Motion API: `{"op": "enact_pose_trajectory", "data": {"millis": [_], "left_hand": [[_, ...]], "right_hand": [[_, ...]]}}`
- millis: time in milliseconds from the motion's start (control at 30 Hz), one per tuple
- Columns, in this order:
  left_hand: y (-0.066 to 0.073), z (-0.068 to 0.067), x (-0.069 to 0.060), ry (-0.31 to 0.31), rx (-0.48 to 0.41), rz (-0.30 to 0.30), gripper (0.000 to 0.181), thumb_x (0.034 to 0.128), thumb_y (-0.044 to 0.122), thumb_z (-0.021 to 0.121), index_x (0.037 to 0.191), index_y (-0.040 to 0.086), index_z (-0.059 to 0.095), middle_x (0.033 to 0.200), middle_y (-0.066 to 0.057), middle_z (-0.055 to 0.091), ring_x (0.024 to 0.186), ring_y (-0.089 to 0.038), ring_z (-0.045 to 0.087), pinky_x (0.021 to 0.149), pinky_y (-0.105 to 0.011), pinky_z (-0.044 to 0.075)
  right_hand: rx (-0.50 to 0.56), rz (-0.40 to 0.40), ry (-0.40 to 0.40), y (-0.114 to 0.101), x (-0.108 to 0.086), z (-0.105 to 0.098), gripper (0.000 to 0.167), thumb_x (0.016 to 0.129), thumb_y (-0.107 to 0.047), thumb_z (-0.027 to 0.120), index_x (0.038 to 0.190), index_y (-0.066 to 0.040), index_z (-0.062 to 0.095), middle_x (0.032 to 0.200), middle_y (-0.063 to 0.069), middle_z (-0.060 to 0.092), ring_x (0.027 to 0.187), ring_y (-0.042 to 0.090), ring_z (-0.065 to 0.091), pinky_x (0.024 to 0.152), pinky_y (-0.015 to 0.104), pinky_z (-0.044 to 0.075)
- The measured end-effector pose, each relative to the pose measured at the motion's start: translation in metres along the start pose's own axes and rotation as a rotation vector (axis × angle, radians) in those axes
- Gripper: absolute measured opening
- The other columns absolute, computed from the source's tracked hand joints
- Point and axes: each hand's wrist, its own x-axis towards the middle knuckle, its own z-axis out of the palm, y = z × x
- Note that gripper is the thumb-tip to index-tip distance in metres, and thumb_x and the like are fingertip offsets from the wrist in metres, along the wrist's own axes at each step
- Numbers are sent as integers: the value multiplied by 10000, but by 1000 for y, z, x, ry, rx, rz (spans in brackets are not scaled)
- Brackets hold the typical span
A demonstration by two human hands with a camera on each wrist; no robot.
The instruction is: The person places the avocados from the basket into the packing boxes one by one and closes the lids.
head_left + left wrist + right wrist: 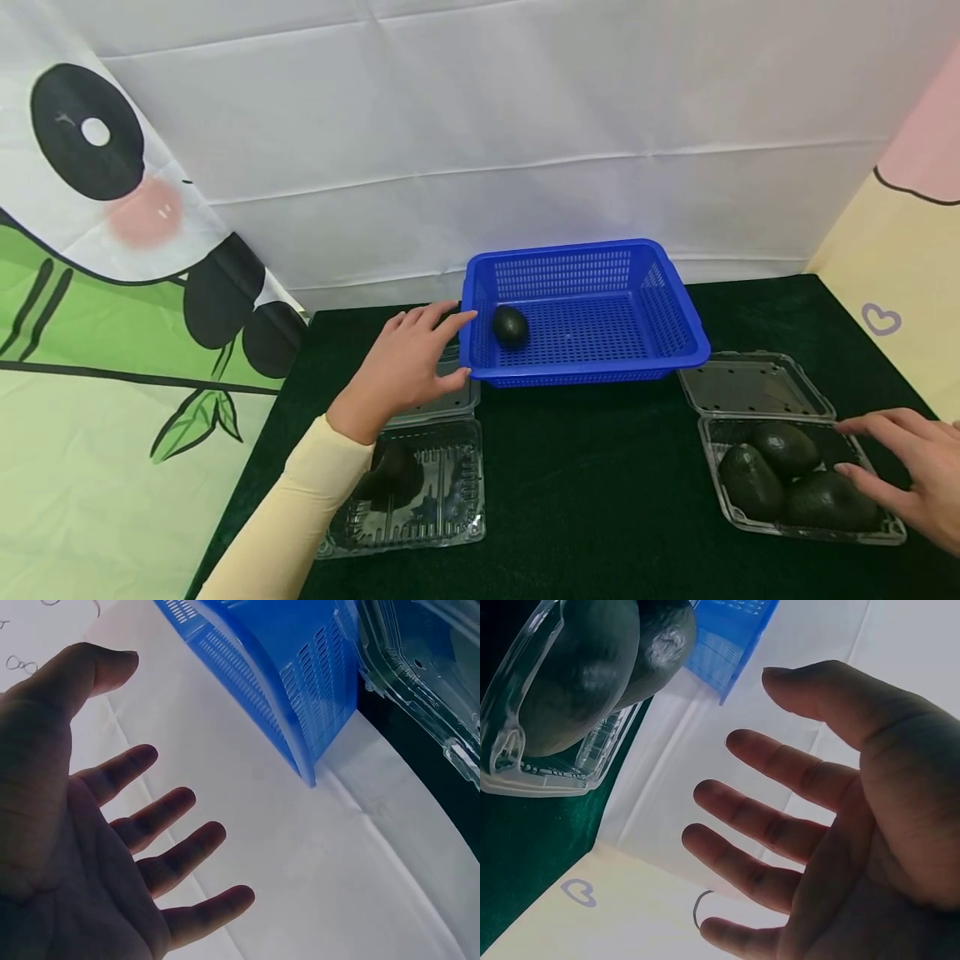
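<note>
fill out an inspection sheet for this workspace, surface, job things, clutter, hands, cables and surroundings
surface: dark green cloth, with visible creases not distinguishable
basket: blue basket, upright, one avocado inside at its left end
left box: clear plastic box, lid open, dark fruit inside, partly hidden; count unclear
right box: second plastic box, lid open, three avocados visible inside
clutter: nothing seen
hands: left hand beside the basket's left end, right hand beside the second plastic box; both hold nothing
cables: nothing seen
surroundings: white backdrop behind, cartoon print at left
</note>
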Motion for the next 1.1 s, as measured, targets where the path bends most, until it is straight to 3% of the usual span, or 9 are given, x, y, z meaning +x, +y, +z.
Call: {"op": "enact_pose_trajectory", "data": {"millis": [500,700,1100], "left_hand": [[16,18,61,-151,72,-7,745,962,540,652,1598,242,403,1631,-109,359,1431,-378,421,1139,-631,334],[15,23,88,-188,80,-23,778,947,529,693,1607,264,378,1652,-88,319,1444,-373,401,1155,-656,286],[12,30,128,-198,1,85,823,862,390,853,1568,303,440,1656,-39,335,1495,-362,322,1182,-703,93]], "right_hand": [[2,-4,5,-9,5,3,523,691,-145,934,1089,44,653,1077,326,538,936,538,520,840,706,399],[18,-16,12,-8,4,6,506,690,-120,928,1088,38,658,1069,319,543,935,531,519,836,701,402],[15,-5,-10,-5,5,12,501,704,-128,928,1088,45,656,1075,334,544,951,553,511,868,729,375]]}}
